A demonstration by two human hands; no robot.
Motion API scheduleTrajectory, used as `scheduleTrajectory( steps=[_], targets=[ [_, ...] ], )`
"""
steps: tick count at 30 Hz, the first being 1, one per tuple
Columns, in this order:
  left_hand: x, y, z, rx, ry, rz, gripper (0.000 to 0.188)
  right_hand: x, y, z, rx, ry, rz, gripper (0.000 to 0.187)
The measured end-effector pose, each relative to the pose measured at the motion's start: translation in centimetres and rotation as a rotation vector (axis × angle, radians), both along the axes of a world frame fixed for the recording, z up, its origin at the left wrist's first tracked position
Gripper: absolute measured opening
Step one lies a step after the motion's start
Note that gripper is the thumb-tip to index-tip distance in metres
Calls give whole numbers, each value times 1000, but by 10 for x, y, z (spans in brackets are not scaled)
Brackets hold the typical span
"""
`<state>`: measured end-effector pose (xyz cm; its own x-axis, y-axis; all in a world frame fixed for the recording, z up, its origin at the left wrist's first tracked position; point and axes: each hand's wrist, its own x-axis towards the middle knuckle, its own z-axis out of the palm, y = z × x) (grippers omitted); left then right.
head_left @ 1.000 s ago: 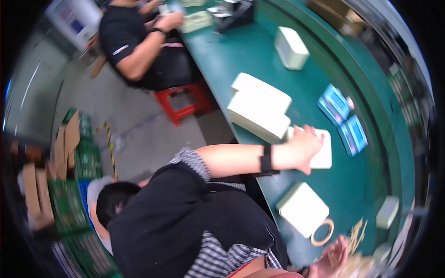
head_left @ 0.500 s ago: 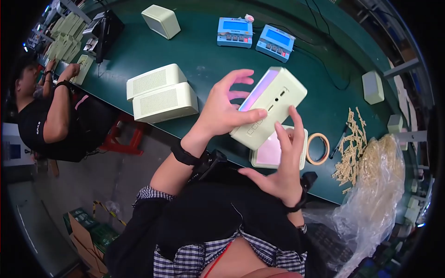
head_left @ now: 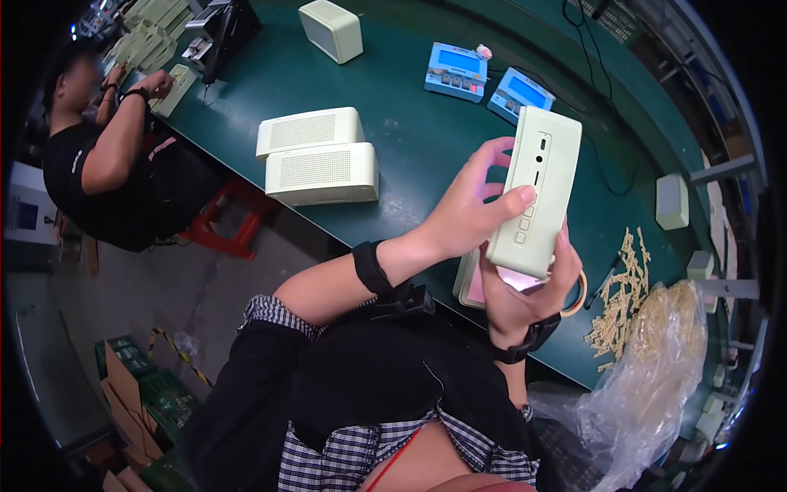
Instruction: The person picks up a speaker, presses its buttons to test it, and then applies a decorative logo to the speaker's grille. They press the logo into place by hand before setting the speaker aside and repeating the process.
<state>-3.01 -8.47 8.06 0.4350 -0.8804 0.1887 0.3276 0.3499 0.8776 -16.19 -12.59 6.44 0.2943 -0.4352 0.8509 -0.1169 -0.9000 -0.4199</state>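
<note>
Held up over the near edge of the green table is a pale cream speaker [head_left: 551, 184], its side with ports and a row of square buttons turned toward me. My left hand [head_left: 479, 201] grips it from the left, the thumb lying flat on that side by the slot. From below, my right hand [head_left: 533, 291] supports the lower end, its fingers wrapped up the right edge. Under the hands, a flat cream piece with a pink face [head_left: 470, 283] lies on the table, mostly hidden. A roll of tape [head_left: 583, 293] shows only partly behind my right hand.
Two speakers [head_left: 321, 168] with perforated grilles stand at the left, another [head_left: 332, 31] farther back. Two blue devices with screens [head_left: 457, 70] sit behind the held speaker. At right are small tan pieces [head_left: 620, 303] and a clear plastic bag [head_left: 656, 353]. A co-worker [head_left: 106, 164] sits at far left.
The speaker has turned more upright, and its glossy face has swung out of sight. My right hand, apart from it before, has closed round its lower end. The view has shifted.
</note>
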Motion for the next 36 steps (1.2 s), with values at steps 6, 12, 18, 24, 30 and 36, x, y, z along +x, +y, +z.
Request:
scheduleTrajectory(
  steps=[6,12,18,24,30,36],
  targets=[
    [-15,-8,1,-11,112,-125,81,-25,-8,17,-148,181,-105,79],
    [33,44,38,160,-1183,146,93,-57,-61,33,-26,228,-138,75],
    [128,113,49,992,-1772,374,122,-125,-251,13,408,55,-312,59],
    [150,133,25,810,-1697,299,123,-156,-430,-32,675,-343,-327,65],
    [149,129,21,765,-1730,312,120,-141,-477,-56,848,7,-989,90],
    [153,120,22,765,-1688,264,118,-161,-479,-36,822,480,-1360,98]
  ],
)
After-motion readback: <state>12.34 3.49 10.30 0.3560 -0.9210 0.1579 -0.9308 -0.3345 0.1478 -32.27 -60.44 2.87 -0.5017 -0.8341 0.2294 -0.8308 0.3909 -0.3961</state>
